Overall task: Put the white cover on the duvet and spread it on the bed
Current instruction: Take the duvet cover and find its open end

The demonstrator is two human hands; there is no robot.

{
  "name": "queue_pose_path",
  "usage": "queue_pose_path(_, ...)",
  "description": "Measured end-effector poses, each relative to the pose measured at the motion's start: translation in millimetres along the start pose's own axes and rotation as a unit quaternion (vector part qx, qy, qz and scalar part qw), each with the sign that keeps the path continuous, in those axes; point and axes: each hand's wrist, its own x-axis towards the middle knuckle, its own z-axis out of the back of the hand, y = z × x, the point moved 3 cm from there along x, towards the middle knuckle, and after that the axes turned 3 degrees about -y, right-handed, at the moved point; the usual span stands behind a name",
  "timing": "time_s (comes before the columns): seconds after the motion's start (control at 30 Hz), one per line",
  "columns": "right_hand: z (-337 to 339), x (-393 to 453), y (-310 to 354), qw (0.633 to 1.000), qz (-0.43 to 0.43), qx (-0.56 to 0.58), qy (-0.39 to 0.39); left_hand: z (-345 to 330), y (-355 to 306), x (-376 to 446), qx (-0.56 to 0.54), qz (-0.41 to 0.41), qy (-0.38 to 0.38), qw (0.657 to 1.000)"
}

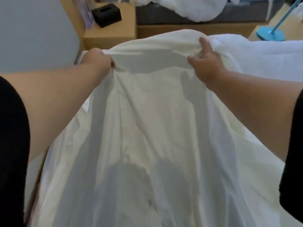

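A white duvet cover hangs in front of me, lifted by its top edge and draping down toward my body. My left hand grips the edge at the left in a closed fist. Further right, my right hand holds a bunched fold of the same edge, thumb out and fingers tucked into the cloth. The bed with white bedding lies beyond and to the right. I cannot tell whether the duvet is inside the cover.
A wooden bedside table with a black tissue box stands at the back left. Behind is a dark grey sofa with white bedding piled on it. A blue mop head rests on the floor, back right.
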Motion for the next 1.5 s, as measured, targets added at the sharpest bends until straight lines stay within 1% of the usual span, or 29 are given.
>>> queue_pose_path(0.03,-10,-7,-14,0.999,0.006,-0.025,0.039,-18,17,-7,0.009,-0.018,0.039,0.999)
queue_pose_path(0.07,-22,-17,-31,0.996,0.02,-0.059,0.067,-38,35,-20,0.035,-0.029,0.095,0.994)
queue_pose_path(0.13,-49,-49,-68,0.985,0.048,-0.135,0.094,-79,76,-54,0.162,-0.048,0.202,0.965)
queue_pose_path(0.17,-64,-69,-87,0.978,0.051,-0.171,0.112,-101,96,-71,0.219,-0.067,0.23,0.946)
queue_pose_path(0.23,-97,-119,-131,0.95,0.042,-0.249,0.185,-141,136,-114,0.255,-0.11,0.271,0.922)
queue_pose_path(0.3,-121,-164,-170,0.91,0.029,-0.316,0.269,-170,178,-159,0.267,-0.138,0.303,0.904)
queue_pose_path(0.33,-129,-179,-186,0.893,0.022,-0.334,0.3,-177,197,-180,0.285,-0.152,0.315,0.893)
queue_pose_path(0.37,-132,-187,-200,0.883,0.015,-0.343,0.321,-180,217,-198,0.287,-0.162,0.321,0.888)
queue_pose_path(0.4,-132,-190,-209,0.88,0.011,-0.344,0.327,-179,235,-213,0.278,-0.166,0.321,0.89)
queue_pose_path(0.5,-134,-184,-216,0.88,0.003,-0.345,0.328,-163,273,-240,0.233,-0.152,0.289,0.916)
queue_pose_path(0.6,-142,-190,-202,0.873,-0.027,-0.374,0.312,-141,290,-252,0.203,-0.114,0.231,0.945)
queue_pose_path(0.63,-144,-198,-192,0.876,-0.038,-0.376,0.298,-133,292,-255,0.194,-0.104,0.205,0.954)
queue_pose_path(0.7,-152,-222,-173,0.889,-0.03,-0.36,0.281,-108,294,-259,0.168,-0.065,0.112,0.977)
queue_pose_path(0.73,-158,-239,-162,0.893,-0.008,-0.348,0.284,-95,297,-261,0.148,-0.027,0.063,0.987)
queue_pose_path(0.8,-175,-277,-139,0.891,0.048,-0.32,0.318,-65,310,-266,0.107,0.081,-0.018,0.991)
queue_pose_path(0.87,-193,-315,-113,0.883,0.087,-0.282,0.365,-41,347,-271,0.05,0.228,-0.061,0.97)
queue_pose_path(0.9,-203,-332,-98,0.878,0.104,-0.262,0.386,-31,369,-274,0.04,0.295,-0.054,0.953)
queue_pose_path(0.93,-212,-345,-82,0.873,0.126,-0.245,0.403,-24,390,-277,0.045,0.332,-0.03,0.942)
queue_pose_path(1.0,-234,-367,-47,0.856,0.208,-0.222,0.419,-16,425,-281,0.062,0.349,0.063,0.933)
queue_pose_path(1.07,-262,-380,-10,0.832,0.308,-0.206,0.414,-14,444,-279,0.023,0.353,0.139,0.925)
queue_pose_path(1.13,-298,-385,24,0.814,0.392,-0.179,0.389,-16,452,-272,-0.005,0.335,0.187,0.924)
queue_pose_path(1.17,-318,-384,41,0.805,0.426,-0.169,0.377,-18,454,-268,0.006,0.324,0.208,0.923)
queue_pose_path(1.2,-339,-382,57,0.79,0.446,-0.17,0.386,-23,457,-264,0.019,0.307,0.224,0.925)
queue_pose_path(1.27,-375,-376,79,0.737,0.477,-0.219,0.426,-32,461,-258,0.065,0.262,0.25,0.93)
queue_pose_path(1.3,-390,-372,83,0.709,0.476,-0.266,0.447,-34,461,-256,0.073,0.246,0.242,0.936)
queue_pose_path(1.33,-401,-365,80,0.682,0.451,-0.332,0.469,-34,465,-254,0.067,0.236,0.222,0.944)
queue_pose_path(1.4,-402,-344,49,0.632,0.333,-0.487,0.502,-29,473,-252,0.048,0.243,0.175,0.953)
queue_pose_path(1.43,-395,-333,29,0.63,0.273,-0.527,0.502,-25,476,-250,0.047,0.248,0.156,0.955)
queue_pose_path(1.5,-377,-317,-4,0.682,0.168,-0.538,0.466,-21,478,-248,0.043,0.247,0.142,0.958)
